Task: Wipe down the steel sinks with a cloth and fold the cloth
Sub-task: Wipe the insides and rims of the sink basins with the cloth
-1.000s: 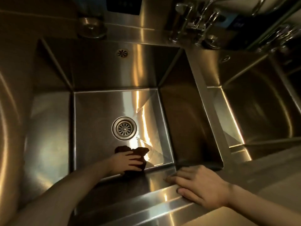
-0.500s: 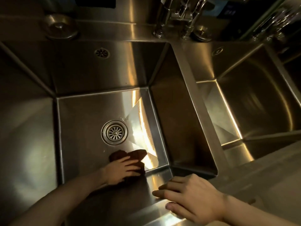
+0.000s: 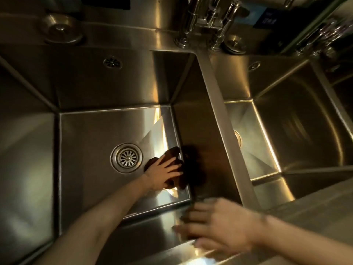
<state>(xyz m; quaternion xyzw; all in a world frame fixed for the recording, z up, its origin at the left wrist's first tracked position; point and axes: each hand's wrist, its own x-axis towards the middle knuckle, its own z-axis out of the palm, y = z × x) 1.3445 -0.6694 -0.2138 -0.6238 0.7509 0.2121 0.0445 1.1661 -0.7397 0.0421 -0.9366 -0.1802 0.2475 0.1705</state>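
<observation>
A dark brown cloth (image 3: 172,153) lies bunched on the floor of the left steel sink (image 3: 86,142), hard against the right wall and just right of the round drain (image 3: 126,157). My left hand (image 3: 163,174) presses down on the cloth with fingers spread and fairly straight. My right hand (image 3: 215,229) rests flat on the sink's front rim, fingers extended and blurred by motion. A second steel sink (image 3: 298,131) sits to the right, beyond the dividing wall (image 3: 223,121).
Chrome taps (image 3: 208,22) rise behind the divider. A round steel plug (image 3: 62,30) sits on the back ledge at left, a smaller cap (image 3: 235,44) near the taps. A grey countertop (image 3: 324,205) runs along the front right.
My left hand has slid the cloth rightward and farther back, from the sink's front edge to its right wall. The view has drawn closer to the basin.
</observation>
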